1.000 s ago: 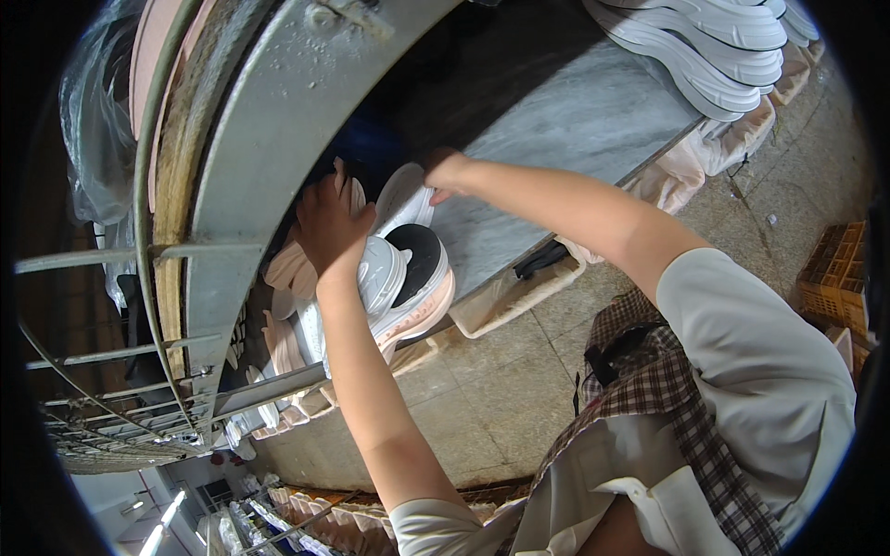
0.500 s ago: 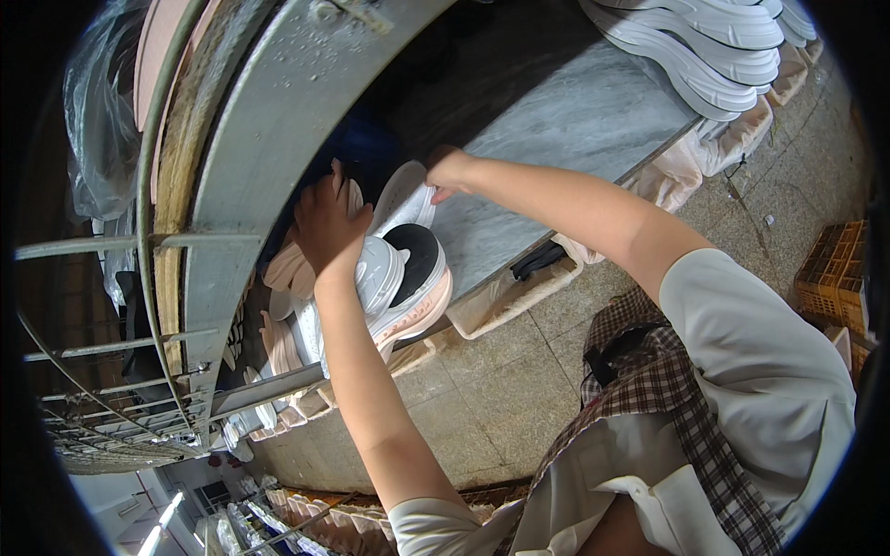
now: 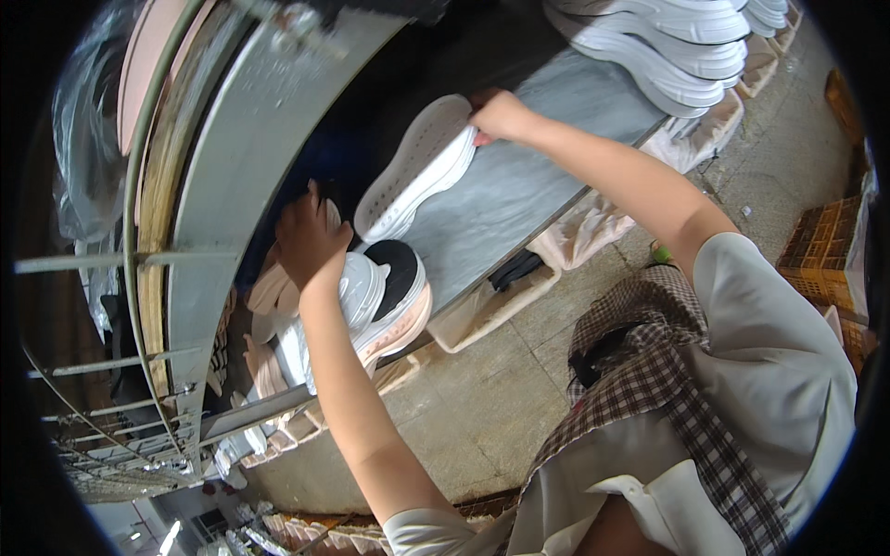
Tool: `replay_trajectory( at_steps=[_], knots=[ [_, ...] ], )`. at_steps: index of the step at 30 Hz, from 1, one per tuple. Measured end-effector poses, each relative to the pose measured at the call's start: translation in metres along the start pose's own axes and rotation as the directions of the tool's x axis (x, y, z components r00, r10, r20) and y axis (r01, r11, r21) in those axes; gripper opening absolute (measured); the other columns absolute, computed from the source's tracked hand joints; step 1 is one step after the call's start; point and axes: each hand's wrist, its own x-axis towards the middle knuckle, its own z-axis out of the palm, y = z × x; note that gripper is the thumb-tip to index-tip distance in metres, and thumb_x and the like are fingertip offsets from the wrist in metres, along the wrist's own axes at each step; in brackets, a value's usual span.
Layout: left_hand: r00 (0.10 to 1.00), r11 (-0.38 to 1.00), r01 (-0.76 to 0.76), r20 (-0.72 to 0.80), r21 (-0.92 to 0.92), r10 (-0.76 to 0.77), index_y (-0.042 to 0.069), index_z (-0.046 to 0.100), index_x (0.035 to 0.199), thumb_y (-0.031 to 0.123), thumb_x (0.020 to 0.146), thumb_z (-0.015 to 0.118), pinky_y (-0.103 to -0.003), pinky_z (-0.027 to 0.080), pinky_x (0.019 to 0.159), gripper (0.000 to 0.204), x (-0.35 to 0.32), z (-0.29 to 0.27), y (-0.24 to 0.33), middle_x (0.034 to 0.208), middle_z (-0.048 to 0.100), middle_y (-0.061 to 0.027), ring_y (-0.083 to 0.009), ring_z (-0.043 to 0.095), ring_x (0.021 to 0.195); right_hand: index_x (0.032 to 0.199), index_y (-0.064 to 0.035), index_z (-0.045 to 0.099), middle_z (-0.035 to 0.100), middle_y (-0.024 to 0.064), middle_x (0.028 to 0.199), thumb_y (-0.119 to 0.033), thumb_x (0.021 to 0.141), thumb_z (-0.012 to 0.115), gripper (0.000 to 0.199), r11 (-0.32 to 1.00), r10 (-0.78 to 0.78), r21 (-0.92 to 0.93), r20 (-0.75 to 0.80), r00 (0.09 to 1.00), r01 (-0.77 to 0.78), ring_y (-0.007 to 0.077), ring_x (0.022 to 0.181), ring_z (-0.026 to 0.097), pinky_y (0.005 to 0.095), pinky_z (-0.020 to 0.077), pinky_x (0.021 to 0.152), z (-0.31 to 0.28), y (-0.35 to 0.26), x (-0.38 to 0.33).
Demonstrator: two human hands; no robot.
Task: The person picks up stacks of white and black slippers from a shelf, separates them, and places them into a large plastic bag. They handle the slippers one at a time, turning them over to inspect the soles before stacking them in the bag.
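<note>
Right hand (image 3: 501, 116) is pinching the white rubber shoe sole (image 3: 417, 167) at its upper end; I'm seeing its length slanting down toward my left hand (image 3: 311, 243), resting spread on the white sneaker (image 3: 366, 292) at the grey table (image 3: 519, 185)'s near edge.

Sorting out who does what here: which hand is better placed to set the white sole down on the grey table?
Right. The right hand already pinches the white sole above the grey table; the left hand rests on the shoe.

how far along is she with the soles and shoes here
Done: white soles already sit stacked at the far end of the grey table. In hand: the right hand grips one white sole, and the left hand rests on a white shoe. Left: more shoes wait piled beside it.
</note>
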Motion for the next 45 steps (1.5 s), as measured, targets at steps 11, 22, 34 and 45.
replay_trajectory(
  at_steps=[11, 22, 34, 45],
  knots=[
    [0.998, 1.0, -0.018, 0.065, 0.019, 0.017, 0.013, 0.049, 0.114, 0.028, 0.065, 0.074, -0.05, 0.044, 0.083, 0.056, 0.003, 0.002, 0.005, 0.111, 0.052, -0.0107, -0.0329, 0.048, 0.11, 0.095, 0.0078, 0.06, 0.064, 0.0137, 0.084, 0.001, 0.078, 0.053, 0.02, 0.934, 0.129, 0.342, -0.048, 0.99, -0.105, 0.0201, 0.065, 0.066, 0.0294, 0.0558, 0.058, -0.087, 0.008, -0.057],
    [0.996, 0.998, -0.03, 0.084, -0.062, 0.035, 0.014, 0.049, 0.114, 0.028, 0.064, 0.075, -0.051, 0.044, 0.082, 0.058, 0.004, 0.0, 0.006, 0.113, 0.052, -0.0114, -0.0344, 0.049, 0.109, 0.097, 0.0044, 0.06, 0.064, 0.0093, 0.082, -0.005, 0.083, 0.054, 0.018, 0.936, 0.149, 0.323, -0.016, 0.989, -0.136, 0.0156, 0.064, 0.064, 0.0266, 0.0534, 0.06, -0.088, 0.009, -0.058],
    [0.983, 0.992, 0.112, 0.151, -0.059, -0.102, 0.014, 0.047, 0.129, 0.025, 0.055, 0.079, -0.048, 0.041, 0.091, 0.082, 0.0, 0.014, -0.003, 0.109, 0.055, -0.0161, -0.0369, 0.049, 0.106, 0.072, 0.0056, 0.065, 0.064, 0.0131, 0.06, -0.012, 0.071, 0.062, 0.018, 0.962, -0.031, 0.271, 0.179, 0.983, -0.019, 0.0211, 0.054, 0.065, 0.0343, 0.0529, 0.048, 0.012, 0.016, -0.042],
    [0.994, 1.0, 0.02, 0.111, -0.004, -0.02, 0.015, 0.048, 0.129, 0.025, 0.051, 0.08, -0.046, 0.041, 0.093, 0.084, 0.006, 0.029, -0.009, 0.125, 0.052, -0.0141, -0.0329, 0.049, 0.114, 0.082, 0.0128, 0.059, 0.064, 0.0194, 0.069, -0.009, 0.077, 0.061, 0.023, 0.96, 0.17, 0.167, 0.293, 0.941, -0.226, 0.0252, 0.06, 0.068, 0.0363, 0.0557, 0.05, 0.11, -0.009, -0.02]
  ],
)
